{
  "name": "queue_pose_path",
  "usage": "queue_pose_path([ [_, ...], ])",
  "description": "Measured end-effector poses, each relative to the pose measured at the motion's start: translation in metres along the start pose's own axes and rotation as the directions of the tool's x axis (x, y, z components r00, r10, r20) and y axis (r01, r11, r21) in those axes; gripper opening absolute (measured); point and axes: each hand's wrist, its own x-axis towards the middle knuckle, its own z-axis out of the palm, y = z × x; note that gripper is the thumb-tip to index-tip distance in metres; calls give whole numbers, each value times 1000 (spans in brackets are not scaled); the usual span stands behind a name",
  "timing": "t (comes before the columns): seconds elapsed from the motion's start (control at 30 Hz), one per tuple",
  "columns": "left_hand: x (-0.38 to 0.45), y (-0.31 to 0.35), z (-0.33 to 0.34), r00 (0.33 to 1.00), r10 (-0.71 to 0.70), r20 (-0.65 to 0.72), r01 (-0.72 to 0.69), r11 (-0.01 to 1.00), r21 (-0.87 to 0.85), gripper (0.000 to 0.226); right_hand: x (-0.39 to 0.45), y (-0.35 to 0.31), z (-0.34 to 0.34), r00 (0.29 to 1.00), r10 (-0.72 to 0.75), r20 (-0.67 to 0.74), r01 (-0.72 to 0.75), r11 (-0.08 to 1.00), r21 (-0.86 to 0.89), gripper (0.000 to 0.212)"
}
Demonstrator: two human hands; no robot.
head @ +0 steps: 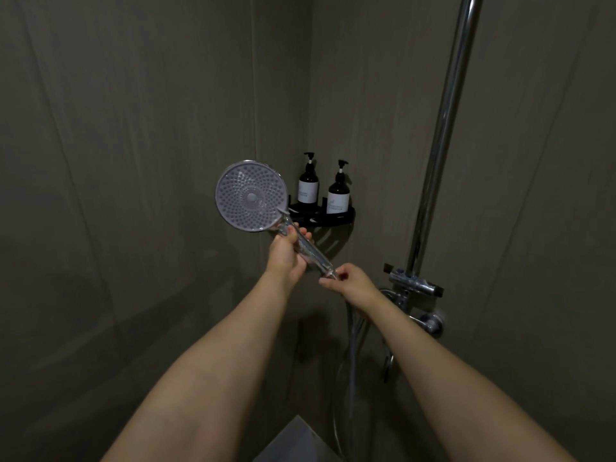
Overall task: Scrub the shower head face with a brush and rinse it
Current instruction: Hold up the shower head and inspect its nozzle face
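Observation:
A round grey shower head (250, 195) with many nozzle dots faces me, held up in front of the shower corner. Its clear handle (310, 250) slants down to the right. My left hand (286, 258) grips the upper part of the handle just below the head. My right hand (350, 282) pinches the handle's lower end, where the hose (350, 348) joins and hangs down. No brush is in view.
A black corner shelf (336, 217) behind the head carries two dark pump bottles (308, 185) (338, 191). A chrome riser pipe (440, 138) runs up the right wall above the mixer valve (413, 285). Grey tiled walls enclose the corner.

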Motion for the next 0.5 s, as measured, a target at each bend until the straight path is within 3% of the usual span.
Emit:
queue_pose_path([
  [0.13, 0, 2, 4, 1000, 7, -10, -7, 1000, -2, 16, 1, -3, -2, 998, 29, 55, -29, 1000, 11, 17],
  [0.23, 0, 2, 5, 1000, -9, -4, 9, 1000, -3, 13, 2, -2, -1, 1000, -8, -2, 8, 998, -55, 14],
  [0.37, 0, 4, 3, 1000, -9, 7, 9, 999, 41, 13, 2, -3, 0, 996, 0, 86, -6, 998, 69, 9],
  [0.5, 1, 3, 2, 1000, -1, 19, 1, 999, 36, 13, 4, -2, 4, 999, -26, 43, 31, 992, -124, 25],
])
